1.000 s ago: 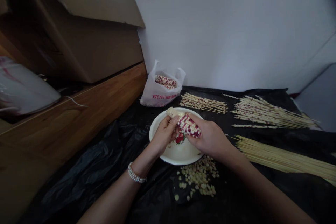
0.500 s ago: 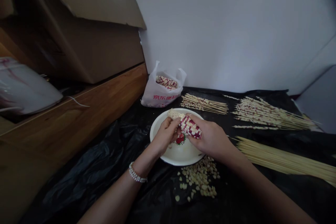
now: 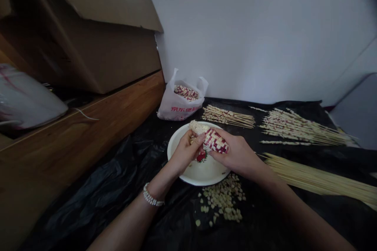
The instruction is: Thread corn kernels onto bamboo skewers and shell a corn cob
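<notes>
An ear of corn (image 3: 216,141) with purple and cream kernels is held over a white basin (image 3: 203,178). Its upper-left end is a pale, bare cob. My right hand (image 3: 238,151) wraps round the kernel-covered end. At the edge where kernels meet bare cob, my left hand (image 3: 187,149) is closed on the ear, thumb on top; its curled fingers are partly hidden. A red and green print shows on the basin's floor. Just in front of the basin lies a pile of loose pale kernels (image 3: 225,196) on black plastic sheeting (image 3: 118,188).
Behind the basin stands a white plastic bag (image 3: 179,106) holding more corn. Skewers threaded with kernels (image 3: 288,125) lie at right, a smaller bunch (image 3: 226,117) beside the bag. Bare skewers (image 3: 318,176) lie nearer. A cardboard box (image 3: 118,51) is at left, along a wooden ledge (image 3: 118,113).
The ear has shifted slightly right and turned a little in my hands, and more of its bare cob shows. My left thumb has moved along the kernel edge.
</notes>
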`<state>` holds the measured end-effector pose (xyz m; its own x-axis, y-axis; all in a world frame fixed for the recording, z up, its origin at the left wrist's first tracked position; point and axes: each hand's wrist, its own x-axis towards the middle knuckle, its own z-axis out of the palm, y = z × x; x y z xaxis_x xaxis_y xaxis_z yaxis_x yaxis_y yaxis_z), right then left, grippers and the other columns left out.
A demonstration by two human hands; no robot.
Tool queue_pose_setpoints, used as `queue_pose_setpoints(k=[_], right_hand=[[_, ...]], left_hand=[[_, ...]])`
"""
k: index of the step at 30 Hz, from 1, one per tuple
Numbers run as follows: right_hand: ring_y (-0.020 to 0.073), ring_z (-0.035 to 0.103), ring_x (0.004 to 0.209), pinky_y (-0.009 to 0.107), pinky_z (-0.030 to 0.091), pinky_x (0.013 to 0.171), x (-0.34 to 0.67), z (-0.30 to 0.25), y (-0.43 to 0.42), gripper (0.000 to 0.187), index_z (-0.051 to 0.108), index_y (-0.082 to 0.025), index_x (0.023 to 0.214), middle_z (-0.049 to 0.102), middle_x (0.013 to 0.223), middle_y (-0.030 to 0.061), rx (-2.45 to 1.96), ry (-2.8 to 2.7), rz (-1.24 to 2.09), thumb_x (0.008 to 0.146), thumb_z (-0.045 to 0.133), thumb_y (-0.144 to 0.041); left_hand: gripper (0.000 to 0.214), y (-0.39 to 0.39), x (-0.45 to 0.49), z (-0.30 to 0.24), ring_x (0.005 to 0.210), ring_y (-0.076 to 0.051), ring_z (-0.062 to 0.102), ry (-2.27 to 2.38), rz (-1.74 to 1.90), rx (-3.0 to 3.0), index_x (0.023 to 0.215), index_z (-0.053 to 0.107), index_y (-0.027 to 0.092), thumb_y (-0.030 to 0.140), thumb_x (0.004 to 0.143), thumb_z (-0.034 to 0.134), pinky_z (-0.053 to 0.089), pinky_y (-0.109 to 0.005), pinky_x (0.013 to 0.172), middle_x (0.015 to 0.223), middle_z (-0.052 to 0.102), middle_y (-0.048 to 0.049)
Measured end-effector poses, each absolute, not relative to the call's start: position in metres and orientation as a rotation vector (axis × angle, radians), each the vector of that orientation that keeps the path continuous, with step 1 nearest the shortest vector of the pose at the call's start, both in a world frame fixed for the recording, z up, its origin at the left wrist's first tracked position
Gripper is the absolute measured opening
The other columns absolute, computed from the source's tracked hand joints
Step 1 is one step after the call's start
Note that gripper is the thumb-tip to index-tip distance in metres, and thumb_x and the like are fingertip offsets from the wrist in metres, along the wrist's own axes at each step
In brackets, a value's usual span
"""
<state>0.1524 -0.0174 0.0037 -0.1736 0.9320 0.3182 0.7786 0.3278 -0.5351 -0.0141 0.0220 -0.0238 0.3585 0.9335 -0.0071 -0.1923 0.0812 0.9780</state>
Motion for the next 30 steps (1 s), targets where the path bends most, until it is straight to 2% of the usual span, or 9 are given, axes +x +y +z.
queue_pose_setpoints(k=[3,8,11,13,16,19,21,27,30], right_hand=[[0.0267,0.070,0.079,0.037,0.052,0.069,0.1501,0.0034,-0.0185,0.052,0.059,-0.021,0.126,0.075,0.096,0.0085,-1.491,-1.977,0.372,0.074,0.060,-0.028],[0.0284,0.070,0.083,0.039,0.052,0.072,0.1465,0.0006,-0.0199,0.052,0.059,-0.024,0.126,0.075,0.098,0.0086,-1.479,-1.948,0.413,0.073,0.061,-0.027],[0.0287,0.070,0.086,0.040,0.052,0.075,0.1468,0.0003,-0.0189,0.051,0.060,-0.023,0.124,0.075,0.100,0.0090,-1.467,-1.945,0.442,0.073,0.061,-0.026],[0.0286,0.070,0.087,0.040,0.052,0.077,0.1476,0.0012,-0.0180,0.049,0.061,-0.021,0.122,0.075,0.101,0.0089,-1.455,-1.950,0.463,0.073,0.062,-0.027],[0.0287,0.069,0.087,0.041,0.052,0.077,0.1480,0.0022,-0.0173,0.050,0.061,-0.019,0.122,0.074,0.102,0.0092,-1.450,-1.945,0.478,0.073,0.062,-0.028],[0.0281,0.069,0.083,0.041,0.052,0.076,0.1469,0.0020,-0.0176,0.052,0.060,-0.020,0.124,0.074,0.100,0.0091,-1.445,-1.940,0.484,0.073,0.063,-0.027],[0.0275,0.069,0.083,0.040,0.051,0.076,0.1465,0.0018,-0.0175,0.053,0.059,-0.020,0.126,0.074,0.101,0.0089,-1.438,-1.936,0.498,0.073,0.063,-0.026],[0.0250,0.068,0.084,0.037,0.051,0.077,0.1504,0.0052,-0.0158,0.050,0.061,-0.019,0.122,0.073,0.103,0.0076,-1.414,-1.905,0.572,0.073,0.065,-0.026],[0.0242,0.067,0.081,0.036,0.051,0.075,0.1523,0.0080,-0.0159,0.048,0.063,-0.018,0.119,0.074,0.100,0.0064,-1.409,-1.893,0.616,0.072,0.066,-0.027]], left_hand=[[0.037,0.0214,-0.0122,-0.0256,0.042,-0.004,0.039,0.840,1.004,1.173,0.090,0.046,0.020,0.051,0.079,0.063,0.023,-0.018,0.040,0.059,0.050,0.0062],[0.035,0.0189,-0.0120,-0.0224,0.048,-0.006,0.046,0.888,1.050,1.153,0.089,0.049,0.019,0.050,0.080,0.061,0.029,-0.018,0.043,0.065,0.052,0.0044],[0.037,0.0199,-0.0134,-0.0242,0.045,-0.006,0.042,0.947,1.080,1.208,0.081,0.048,0.019,0.054,0.082,0.058,0.024,-0.019,0.040,0.059,0.049,0.0046],[0.041,0.0213,-0.0144,-0.0256,0.040,-0.005,0.036,0.944,1.091,1.230,0.078,0.047,0.018,0.059,0.085,0.049,0.019,-0.020,0.038,0.055,0.048,0.0042],[0.045,0.0222,-0.0146,-0.0251,0.039,-0.005,0.035,0.928,1.071,1.235,0.080,0.049,0.018,0.063,0.084,0.046,0.019,-0.020,0.038,0.055,0.050,0.0031],[0.041,0.0213,-0.0127,-0.0219,0.043,-0.007,0.044,0.935,1.051,1.159,0.091,0.050,0.019,0.055,0.078,0.062,0.026,-0.018,0.040,0.059,0.053,0.0033],[0.038,0.0206,-0.0114,-0.0201,0.043,-0.006,0.044,0.914,1.038,1.105,0.094,0.050,0.019,0.049,0.077,0.065,0.026,-0.017,0.040,0.060,0.053,0.0043],[0.019,0.0214,-0.0138,-0.0192,0.035,-0.003,0.032,0.815,0.997,1.098,0.088,0.046,0.020,0.035,0.084,0.056,0.015,-0.017,0.037,0.055,0.052,0.0056],[0.018,0.0225,-0.0169,-0.0206,0.033,-0.002,0.025,0.745,0.980,1.110,0.086,0.043,0.020,0.036,0.086,0.051,0.012,-0.019,0.037,0.058,0.056,0.0038]])
